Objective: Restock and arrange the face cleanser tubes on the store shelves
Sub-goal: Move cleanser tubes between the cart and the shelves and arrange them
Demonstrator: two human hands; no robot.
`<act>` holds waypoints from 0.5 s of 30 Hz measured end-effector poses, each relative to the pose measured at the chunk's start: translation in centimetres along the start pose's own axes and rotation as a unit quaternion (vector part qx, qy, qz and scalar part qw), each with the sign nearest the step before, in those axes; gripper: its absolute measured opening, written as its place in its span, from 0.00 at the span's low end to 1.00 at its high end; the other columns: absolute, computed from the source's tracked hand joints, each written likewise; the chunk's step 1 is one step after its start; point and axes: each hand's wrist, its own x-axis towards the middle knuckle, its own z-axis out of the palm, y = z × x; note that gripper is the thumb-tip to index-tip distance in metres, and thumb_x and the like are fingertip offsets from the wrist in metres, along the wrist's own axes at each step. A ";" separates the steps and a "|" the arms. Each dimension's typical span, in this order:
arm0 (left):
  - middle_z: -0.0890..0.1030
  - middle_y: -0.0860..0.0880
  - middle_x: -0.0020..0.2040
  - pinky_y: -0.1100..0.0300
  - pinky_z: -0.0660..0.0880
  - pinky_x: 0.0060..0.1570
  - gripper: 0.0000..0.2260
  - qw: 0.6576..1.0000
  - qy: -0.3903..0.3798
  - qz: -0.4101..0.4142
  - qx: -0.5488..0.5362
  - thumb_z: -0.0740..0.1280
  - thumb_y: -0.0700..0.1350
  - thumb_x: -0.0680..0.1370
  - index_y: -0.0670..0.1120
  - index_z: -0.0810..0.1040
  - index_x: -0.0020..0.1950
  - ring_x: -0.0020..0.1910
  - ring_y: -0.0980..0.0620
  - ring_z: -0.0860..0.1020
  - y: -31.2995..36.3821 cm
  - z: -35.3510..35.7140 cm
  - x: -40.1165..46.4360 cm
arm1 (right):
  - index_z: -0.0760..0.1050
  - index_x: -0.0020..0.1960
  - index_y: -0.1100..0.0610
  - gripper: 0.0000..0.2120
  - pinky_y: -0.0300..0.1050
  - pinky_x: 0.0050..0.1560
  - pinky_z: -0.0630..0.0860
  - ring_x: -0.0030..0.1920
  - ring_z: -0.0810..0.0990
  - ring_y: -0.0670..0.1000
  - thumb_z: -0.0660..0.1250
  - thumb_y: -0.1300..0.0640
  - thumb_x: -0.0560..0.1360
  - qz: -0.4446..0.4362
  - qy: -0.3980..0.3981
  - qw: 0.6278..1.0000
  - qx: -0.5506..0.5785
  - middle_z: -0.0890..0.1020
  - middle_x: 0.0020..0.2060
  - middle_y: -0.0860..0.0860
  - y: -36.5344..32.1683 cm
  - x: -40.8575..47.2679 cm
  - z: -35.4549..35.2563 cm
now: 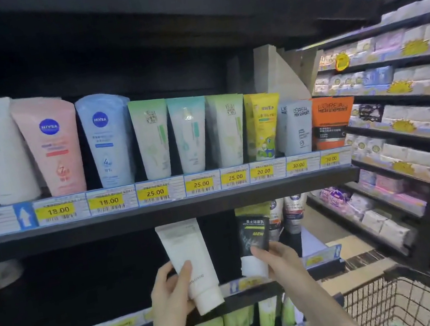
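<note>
Head cam | left hand (169, 290) gripping a white tube (189, 264), cap down, tilted, in front of the middle shelf (159, 209) | right hand (277, 259) pinching a black MEN tube (254, 237) just beside it | cart (401, 299) lower right

two bare forearms rise from the lower middle of the frame; left grip (173, 292) and right grip (277, 259) wear no gloves, rings or sleeves.
</note>
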 end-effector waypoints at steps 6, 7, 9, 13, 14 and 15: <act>0.82 0.44 0.48 0.54 0.77 0.40 0.11 0.999 0.004 0.044 0.015 0.65 0.44 0.78 0.45 0.72 0.60 0.47 0.48 0.80 -1.0 0.6 3.3 | 0.74 0.58 0.59 0.14 0.45 0.58 0.75 0.52 0.80 0.49 0.70 0.61 0.73 -0.035 -0.020 0.999 -0.003 0.82 0.53 0.53 0.5 5.2 0.0; 0.82 0.44 0.49 0.54 0.77 0.41 0.12 0.998 0.004 0.051 0.019 0.65 0.45 0.77 0.45 0.72 0.60 0.48 0.48 0.80 -1.1 0.7 3.8 | 0.73 0.58 0.59 0.14 0.39 0.54 0.76 0.51 0.80 0.47 0.69 0.63 0.74 -0.044 -0.025 0.999 -0.005 0.82 0.53 0.53 0.7 6.0 -0.1; 0.81 0.44 0.50 0.51 0.78 0.45 0.13 0.998 0.006 0.063 0.031 0.65 0.45 0.77 0.47 0.71 0.60 0.49 0.48 0.80 -1.5 0.7 4.6 | 0.72 0.59 0.58 0.15 0.29 0.43 0.75 0.48 0.79 0.41 0.68 0.65 0.74 -0.065 -0.034 0.997 -0.022 0.81 0.51 0.50 0.9 7.3 -0.3; 0.81 0.45 0.51 0.44 0.77 0.53 0.14 0.994 0.022 0.081 0.064 0.67 0.47 0.76 0.52 0.71 0.59 0.50 0.48 0.80 -2.3 0.6 5.8 | 0.70 0.53 0.52 0.15 0.29 0.43 0.75 0.49 0.79 0.43 0.69 0.66 0.73 -0.102 -0.036 0.991 -0.080 0.80 0.48 0.48 1.3 9.4 -0.3; 0.81 0.46 0.51 0.44 0.76 0.53 0.14 0.993 0.027 0.086 0.072 0.67 0.47 0.75 0.52 0.71 0.59 0.50 0.48 0.80 -2.4 0.6 6.0 | 0.70 0.52 0.52 0.15 0.32 0.47 0.74 0.52 0.80 0.47 0.70 0.66 0.72 -0.115 -0.027 0.987 -0.108 0.80 0.48 0.48 1.5 9.9 -0.2; 0.80 0.47 0.50 0.46 0.76 0.52 0.14 0.992 0.030 0.093 0.079 0.67 0.46 0.76 0.52 0.70 0.59 0.49 0.49 0.80 -2.5 0.7 6.1 | 0.71 0.53 0.53 0.14 0.37 0.50 0.75 0.54 0.80 0.50 0.71 0.64 0.72 -0.128 -0.012 0.982 -0.141 0.81 0.49 0.49 1.7 10.5 -0.1</act>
